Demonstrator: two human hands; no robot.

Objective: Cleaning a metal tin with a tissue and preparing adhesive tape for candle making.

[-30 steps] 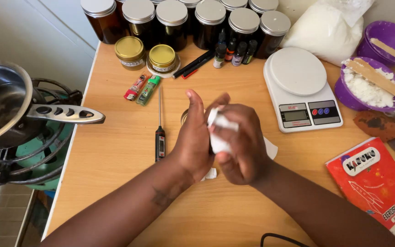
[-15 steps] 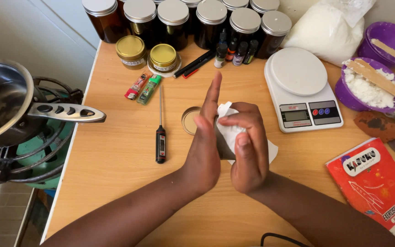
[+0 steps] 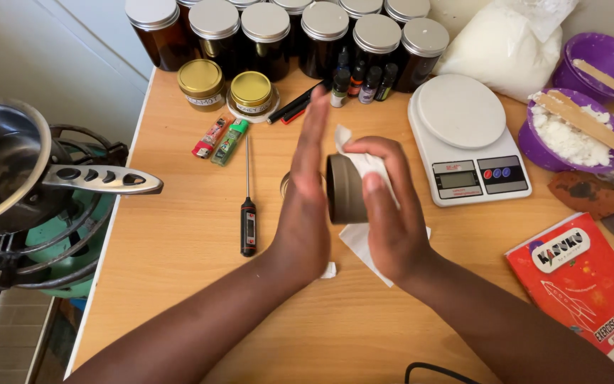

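Where half a second ago the hands were pressed together over a white tissue, the left hand [image 3: 305, 213] now stands flat and released. The right hand [image 3: 385, 206] grasps a small tin [image 3: 344, 189] and tissue [image 3: 364, 165] above mid-table [image 3: 179, 284], so wiping seems underway.

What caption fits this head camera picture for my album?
Right hand wipes a small round tin with white tissue, left hand flat against it, above a wooden table.
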